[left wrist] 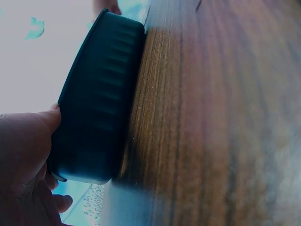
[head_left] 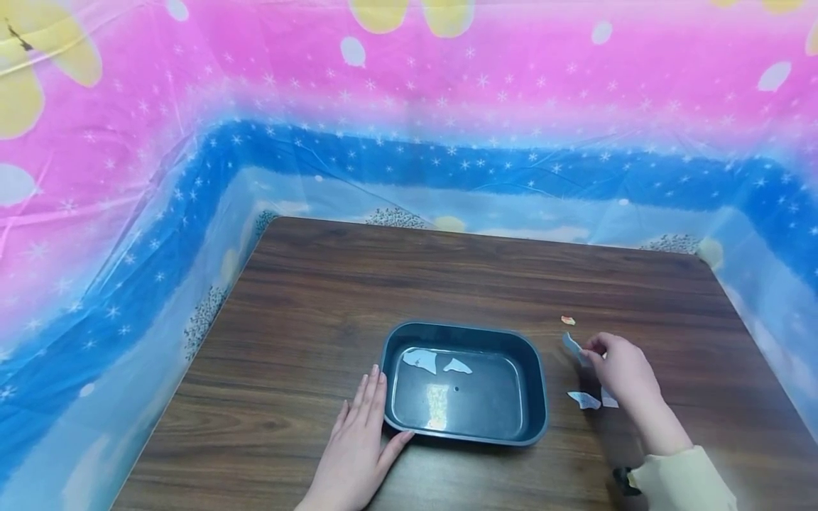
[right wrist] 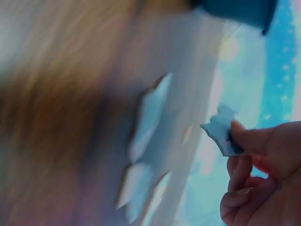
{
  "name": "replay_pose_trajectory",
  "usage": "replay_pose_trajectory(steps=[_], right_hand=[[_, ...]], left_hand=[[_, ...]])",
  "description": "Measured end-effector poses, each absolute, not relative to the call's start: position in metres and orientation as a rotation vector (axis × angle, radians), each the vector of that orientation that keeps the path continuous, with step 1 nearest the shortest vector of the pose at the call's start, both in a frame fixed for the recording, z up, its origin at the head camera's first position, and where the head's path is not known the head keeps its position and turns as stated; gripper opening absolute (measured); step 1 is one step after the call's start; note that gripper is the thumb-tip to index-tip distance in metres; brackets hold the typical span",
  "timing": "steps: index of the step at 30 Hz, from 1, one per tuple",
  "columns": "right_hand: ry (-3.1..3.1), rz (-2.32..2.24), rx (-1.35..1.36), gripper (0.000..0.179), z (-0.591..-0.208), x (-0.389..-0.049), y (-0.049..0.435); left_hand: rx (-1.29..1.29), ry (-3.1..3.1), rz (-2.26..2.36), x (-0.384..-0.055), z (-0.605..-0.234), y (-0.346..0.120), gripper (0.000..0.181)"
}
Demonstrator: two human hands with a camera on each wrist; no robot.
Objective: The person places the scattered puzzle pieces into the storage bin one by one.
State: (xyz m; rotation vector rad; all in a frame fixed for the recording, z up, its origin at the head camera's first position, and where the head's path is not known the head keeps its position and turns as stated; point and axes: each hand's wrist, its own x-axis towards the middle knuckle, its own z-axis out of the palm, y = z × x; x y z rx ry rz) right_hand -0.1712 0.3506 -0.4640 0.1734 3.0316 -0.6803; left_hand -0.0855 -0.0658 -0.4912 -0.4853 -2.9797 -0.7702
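A dark blue-grey rectangular plastic bin [head_left: 465, 438] stands on the table, two pale, jagged scraps [head_left: 420, 360] that look like torn paper lying inside it. My left hand [head_left: 358, 433] rests against its near left corner, fingers straight along the side and thumb at the near edge. To the right of the bin, my right hand [head_left: 623, 365] pinches a pale, jagged scrap [right wrist: 218, 132] between thumb and fingers, above the tabletop. Below that hand lie a printed scrap [head_left: 584, 400] and a white scrap [head_left: 609, 399], partly covered by the hand. A small orange-patterned scrap [head_left: 568, 321] lies farther back.
The wood-grain table [head_left: 307, 298] extends beyond the bin to the back and both sides. A pink and blue patterned cloth [head_left: 409, 106] hangs around its back and sides. A dark band with a black device [head_left: 626, 481] is at the right wrist, by a pale sleeve [head_left: 684, 482].
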Motion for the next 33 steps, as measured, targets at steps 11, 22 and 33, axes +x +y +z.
replay_pose_trajectory(steps=[11, 22, 33], right_hand=[[2.993, -0.9, 0.088, 0.016, -0.421, -0.161, 0.242], [2.932, -0.399, 0.022, 0.007, -0.447, -0.161, 0.194], [2.961, -0.356, 0.048, 0.011, -0.462, -0.162, 0.193]], left_hand=[[-0.486, -2.971, -0.76, -0.086, -0.493, -0.067, 0.085], [-0.499, -2.963, -0.76, -0.086, -0.494, -0.067, 0.086], [-0.507, -2.949, -0.764, -0.085, -0.494, -0.067, 0.086]])
